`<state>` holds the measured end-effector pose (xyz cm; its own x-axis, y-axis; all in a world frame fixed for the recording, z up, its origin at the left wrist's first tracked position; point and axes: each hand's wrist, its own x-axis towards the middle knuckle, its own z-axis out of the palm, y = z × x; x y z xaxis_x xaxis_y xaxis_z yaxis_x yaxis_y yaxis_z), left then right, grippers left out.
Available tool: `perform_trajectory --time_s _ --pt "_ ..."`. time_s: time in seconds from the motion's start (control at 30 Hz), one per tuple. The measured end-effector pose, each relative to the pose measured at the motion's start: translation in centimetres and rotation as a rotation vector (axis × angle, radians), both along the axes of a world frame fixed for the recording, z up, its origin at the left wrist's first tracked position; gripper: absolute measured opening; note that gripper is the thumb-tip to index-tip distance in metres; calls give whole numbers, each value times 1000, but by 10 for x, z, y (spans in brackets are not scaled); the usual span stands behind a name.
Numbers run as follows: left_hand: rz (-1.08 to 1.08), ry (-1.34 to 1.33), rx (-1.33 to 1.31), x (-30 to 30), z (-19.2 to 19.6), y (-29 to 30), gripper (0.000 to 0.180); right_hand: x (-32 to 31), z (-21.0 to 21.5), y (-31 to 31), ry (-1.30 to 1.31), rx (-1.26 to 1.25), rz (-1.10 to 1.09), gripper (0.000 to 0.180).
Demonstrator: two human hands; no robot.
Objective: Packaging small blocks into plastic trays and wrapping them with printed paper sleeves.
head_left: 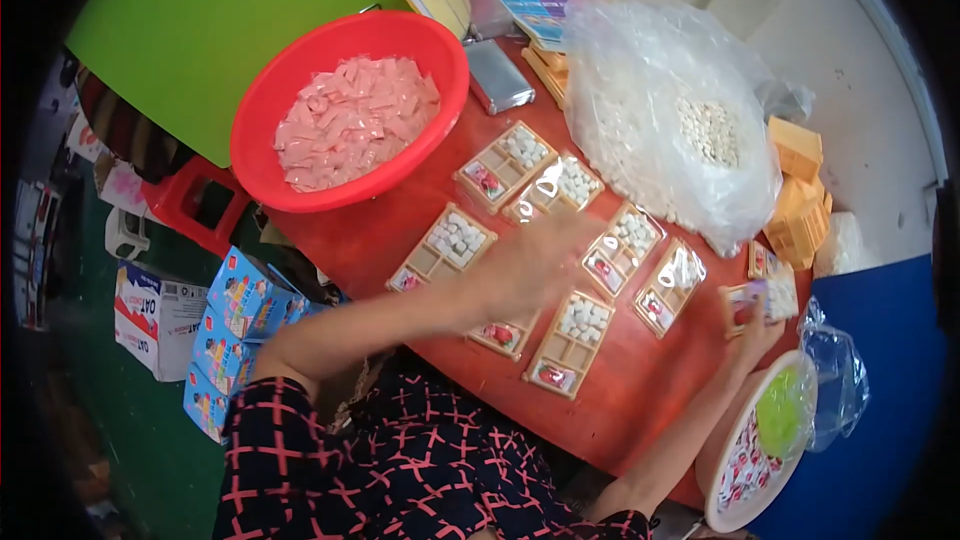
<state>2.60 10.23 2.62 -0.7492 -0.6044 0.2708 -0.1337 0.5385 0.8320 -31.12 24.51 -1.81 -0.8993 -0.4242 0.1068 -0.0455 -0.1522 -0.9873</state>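
Note:
My left hand [555, 255], smeared by motion, reaches over the middle of the table; its fingers cannot be made out. Under and around it lie several small tan compartment trays, such as one tray [570, 345] with white cubes and a red-printed sachet in separate compartments. Part of another tray [500, 335] is hidden beneath my left arm. At the table's right side, my right hand [757, 342] is closed at the near edge of a compartment tray [742, 308]. White pieces show beside it. A glossy clear film covers one tray [670, 285].
A red basin [250, 155] of pink packets stands at the far left. Behind the trays slumps a clear plastic bag [650, 70] of white pieces. Orange trays [800, 200] are stacked at right. A pale basin [715, 500] holds sachets and something green. Blue boxes [235, 295] stand left of me.

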Motion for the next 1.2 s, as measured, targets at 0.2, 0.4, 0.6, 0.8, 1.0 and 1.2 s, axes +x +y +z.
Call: perform_trajectory --time_s 0.2,0.4,0.6,0.8,1.0,1.2 --pt "742 -57 -517 57 50 -177 52 -47 -28 31 345 354 -158 43" --pt "1189 -285 -215 90 37 -335 70 35 -23 46 179 316 6 36" --pt "1011 -148 -222 62 48 -361 36 82 49 -3 393 316 236 25" --pt "527 117 -640 73 76 -297 6 159 139 -150 733 165 462 36" --pt "301 316 -654 91 106 -215 8 212 173 -280 1267 -211 498 44" --pt "419 269 -695 122 101 -181 8 234 151 -296 890 -264 791 8"
